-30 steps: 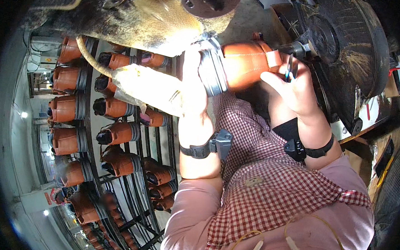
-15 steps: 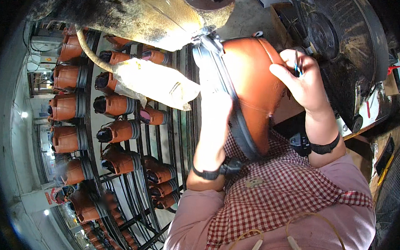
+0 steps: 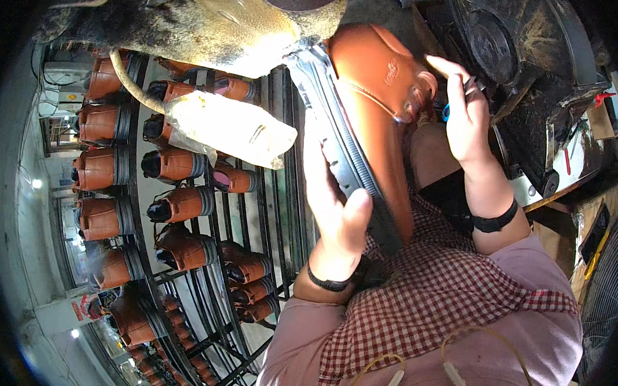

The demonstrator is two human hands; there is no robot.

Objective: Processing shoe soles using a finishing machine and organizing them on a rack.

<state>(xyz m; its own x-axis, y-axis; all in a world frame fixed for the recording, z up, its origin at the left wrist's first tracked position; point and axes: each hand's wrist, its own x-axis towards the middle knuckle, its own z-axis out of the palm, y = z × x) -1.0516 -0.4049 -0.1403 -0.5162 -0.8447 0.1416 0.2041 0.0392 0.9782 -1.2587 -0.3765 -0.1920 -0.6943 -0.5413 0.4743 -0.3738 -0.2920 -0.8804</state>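
A brown leather shoe [image 3: 376,116] with a thick black sole [image 3: 350,150] is tilted on its side in front of me, its sole facing left. My left hand [image 3: 339,219] holds it from the sole side, palm along the sole and thumb over its edge. Strong glare washes out the fingers. My right hand [image 3: 465,114] is just right of the shoe's upper, apart from it, index finger stretched out. Its other fingers are bent round a small tool [image 3: 446,113] with blue and dark parts, whose kind I cannot make out. The shoe's lower end rests against my checked apron [image 3: 430,290].
A worn, stained machine [image 3: 227,28] stands ahead, touching or close to the shoe's upper end. A tape-wrapped lamp-like piece [image 3: 232,129] hangs from a bent tube. Racks at left hold several brown shoes [image 3: 182,204]. Dark machinery [image 3: 498,49] and a bench [image 3: 569,165] are at right.
The shoe has turned, showing more of its sole and a different side of its upper. My left thumb has come over the sole edge. My right hand has moved off the leather, its index finger straightened.
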